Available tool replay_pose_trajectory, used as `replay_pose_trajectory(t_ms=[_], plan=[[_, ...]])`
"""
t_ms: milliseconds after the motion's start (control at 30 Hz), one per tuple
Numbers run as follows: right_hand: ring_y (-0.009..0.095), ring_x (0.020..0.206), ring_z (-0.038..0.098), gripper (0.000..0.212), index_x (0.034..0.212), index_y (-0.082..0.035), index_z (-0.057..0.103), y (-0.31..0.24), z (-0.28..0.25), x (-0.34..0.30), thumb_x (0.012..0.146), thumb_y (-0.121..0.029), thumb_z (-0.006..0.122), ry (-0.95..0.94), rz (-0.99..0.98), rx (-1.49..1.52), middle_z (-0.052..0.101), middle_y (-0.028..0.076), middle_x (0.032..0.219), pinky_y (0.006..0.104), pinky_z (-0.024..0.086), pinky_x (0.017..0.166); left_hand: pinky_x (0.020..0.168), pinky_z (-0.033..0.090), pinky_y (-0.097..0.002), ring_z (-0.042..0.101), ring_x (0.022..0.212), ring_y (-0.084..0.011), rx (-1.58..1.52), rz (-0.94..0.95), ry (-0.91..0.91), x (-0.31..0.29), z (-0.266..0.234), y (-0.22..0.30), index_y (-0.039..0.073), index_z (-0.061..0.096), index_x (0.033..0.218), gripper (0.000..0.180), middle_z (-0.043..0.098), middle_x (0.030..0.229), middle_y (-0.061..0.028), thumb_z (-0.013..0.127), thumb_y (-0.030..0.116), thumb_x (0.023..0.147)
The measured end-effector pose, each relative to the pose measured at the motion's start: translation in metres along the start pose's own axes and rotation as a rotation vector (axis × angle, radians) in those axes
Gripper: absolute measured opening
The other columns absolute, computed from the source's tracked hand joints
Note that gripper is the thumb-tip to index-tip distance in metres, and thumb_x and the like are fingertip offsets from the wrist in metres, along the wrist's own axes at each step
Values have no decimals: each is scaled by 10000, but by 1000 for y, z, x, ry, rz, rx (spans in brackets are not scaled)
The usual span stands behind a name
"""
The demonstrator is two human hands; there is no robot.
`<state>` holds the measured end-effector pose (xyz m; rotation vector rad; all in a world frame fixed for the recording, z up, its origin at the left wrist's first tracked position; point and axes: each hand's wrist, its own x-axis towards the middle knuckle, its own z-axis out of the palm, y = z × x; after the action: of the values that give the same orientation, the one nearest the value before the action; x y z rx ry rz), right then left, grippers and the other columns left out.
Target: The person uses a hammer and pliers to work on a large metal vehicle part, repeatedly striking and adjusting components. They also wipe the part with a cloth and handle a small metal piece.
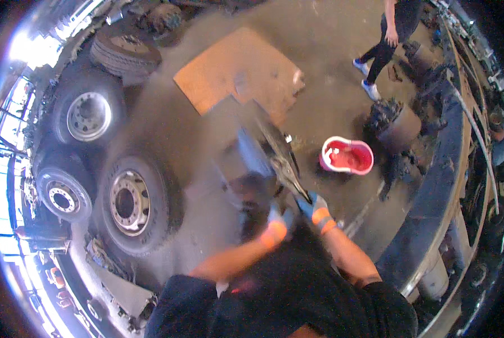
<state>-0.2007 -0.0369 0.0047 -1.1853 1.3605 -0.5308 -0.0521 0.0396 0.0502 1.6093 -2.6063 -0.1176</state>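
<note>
My right hand (314, 209), in a blue-grey glove with an orange cuff, is closed around the dark near end of a long, worn metal bar-like piece (281, 161). The bar slants away from me toward the far left; its exact kind is not clear. My left hand (279, 218), gloved the same way, is just left of it. Motion smears its fingers, so their hold is hidden. Left of the bar is a blurred blue panel-like part (253, 152), with dark shapes below it.
A brown board (224, 73) lies on the floor ahead. Large truck wheels (130, 203) stand at left. To the right are a red-and-white tub (346, 156), greasy metal parts (399, 124) and a long dark rail (432, 208). A person (384, 48) walks at far right.
</note>
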Motion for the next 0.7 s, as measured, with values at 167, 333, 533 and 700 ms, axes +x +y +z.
replay_pose_trajectory(t_ms=[167,333,533,700], plan=[[324,732,620,173,900,-113,662,19,24,-13,882,-147,494,-21,-740,-804,657,145,831,406,505,698,923,424,-399,585,961,-315,-155,-71,-162,-2,-5,-11,94,662,1057,288,642,1041,-148,470,221,886],[269,972,617,308,1091,-67,663,27,78,-23,915,-285,534,-298,-339,-496,676,119,1063,418,473,870,1025,369,-382,508,1182,-296,-4,-195,-333,-34,112,-55,109,558,1269,407,540,1303,-111,495,230,886],[320,1019,604,312,1080,-67,664,46,118,-38,921,-240,458,-262,-348,-1338,660,152,1083,427,452,896,1030,376,-379,467,1261,-258,711,38,-182,-61,88,-56,127,559,1285,433,489,1376,-116,548,225,863],[285,792,582,324,995,-57,643,46,99,-49,945,-326,469,62,-397,-941,646,138,881,394,462,690,949,430,-378,537,1155,-267,183,294,-337,-62,42,-108,127,611,1200,369,560,1273,-112,553,247,856]])
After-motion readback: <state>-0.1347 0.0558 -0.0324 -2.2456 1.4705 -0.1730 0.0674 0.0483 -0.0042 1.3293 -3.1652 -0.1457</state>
